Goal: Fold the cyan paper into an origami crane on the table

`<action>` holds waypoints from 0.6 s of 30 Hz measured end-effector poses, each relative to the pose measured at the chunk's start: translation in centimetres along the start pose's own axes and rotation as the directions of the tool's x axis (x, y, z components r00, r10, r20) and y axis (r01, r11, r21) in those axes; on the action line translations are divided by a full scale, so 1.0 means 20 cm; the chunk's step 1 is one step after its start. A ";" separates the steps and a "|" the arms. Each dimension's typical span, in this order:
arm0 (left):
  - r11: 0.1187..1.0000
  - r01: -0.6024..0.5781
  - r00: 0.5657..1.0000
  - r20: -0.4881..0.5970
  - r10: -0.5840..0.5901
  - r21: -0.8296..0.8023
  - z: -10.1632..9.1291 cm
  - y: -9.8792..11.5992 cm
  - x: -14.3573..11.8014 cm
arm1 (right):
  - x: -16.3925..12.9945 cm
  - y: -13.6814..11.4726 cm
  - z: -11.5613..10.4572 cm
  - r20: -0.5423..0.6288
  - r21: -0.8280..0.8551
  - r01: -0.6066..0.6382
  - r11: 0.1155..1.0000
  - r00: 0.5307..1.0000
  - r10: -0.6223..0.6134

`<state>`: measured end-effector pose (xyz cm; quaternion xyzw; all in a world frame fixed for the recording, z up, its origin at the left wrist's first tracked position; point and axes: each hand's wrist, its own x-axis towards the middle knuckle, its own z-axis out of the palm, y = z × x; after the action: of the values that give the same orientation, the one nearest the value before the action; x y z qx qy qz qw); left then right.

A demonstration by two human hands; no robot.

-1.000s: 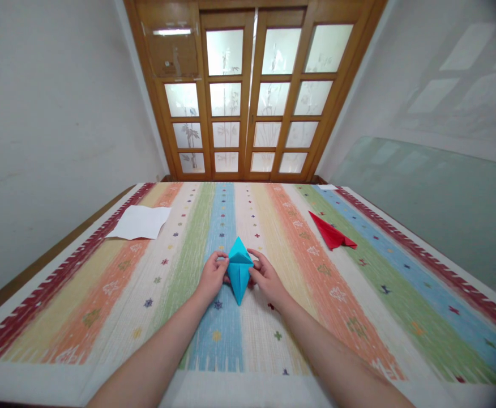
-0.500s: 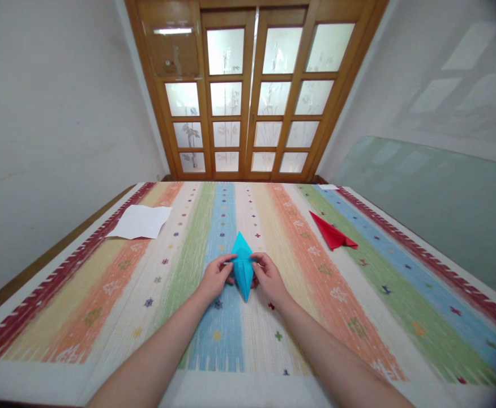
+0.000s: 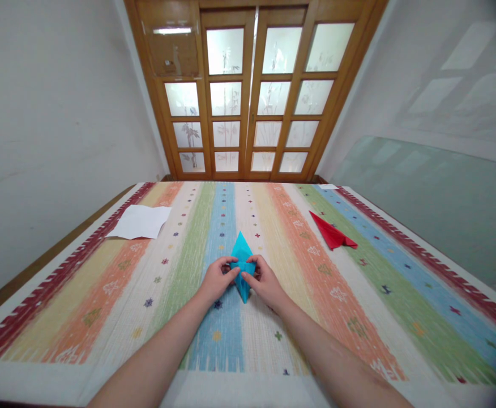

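Observation:
A blue folded paper [image 3: 242, 247], long and diamond-shaped with points at its far and near ends, lies between my hands near the middle of the table. On its left edge, my left hand [image 3: 219, 279] is closed, thumb and fingers pinching the paper. My right hand [image 3: 265, 280] grips the right side in the same way, its thumb pressed on the near half. Both thumbs rest on top, close to the centre line. The underside of the paper and some fingertips are hidden.
A red folded paper plane [image 3: 333, 231] lies to the right, and a white paper sheet [image 3: 140, 222] to the left. Another white piece [image 3: 328, 187] is at the far right edge. A striped tablecloth [image 3: 146, 340] covers the table. Walls stand at both sides, wooden glazed doors [image 3: 248, 90] behind.
Both thumbs have moved inward from the edges onto the paper's near half. The middle of the blue paper now bulges under them. The red and white papers have stayed put.

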<state>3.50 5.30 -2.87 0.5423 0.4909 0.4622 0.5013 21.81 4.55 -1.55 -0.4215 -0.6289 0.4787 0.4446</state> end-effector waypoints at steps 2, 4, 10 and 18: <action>1.000 -0.002 1.000 0.011 0.002 -0.006 0.00 0.01 0.00 | 0.00 0.00 0.00 0.005 -0.002 -0.002 1.000 1.000 0.002; 1.000 -0.005 1.000 0.021 0.005 -0.015 0.00 0.02 -0.01 | 0.00 0.00 0.00 0.009 0.000 -0.005 1.000 1.000 0.005; 0.999 -0.015 0.999 0.033 0.016 -0.036 0.00 0.01 -0.01 | -0.01 -0.01 0.00 0.023 0.011 -0.005 1.000 1.000 0.005; 0.998 -0.014 0.998 0.067 0.018 -0.063 -0.01 0.01 0.00 | 0.00 -0.01 -0.01 0.020 0.017 -0.021 1.000 1.000 0.020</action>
<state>3.27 5.27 -2.71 0.5455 0.4548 0.4628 0.5305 21.91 4.45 -1.33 -0.4193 -0.6247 0.4930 0.4369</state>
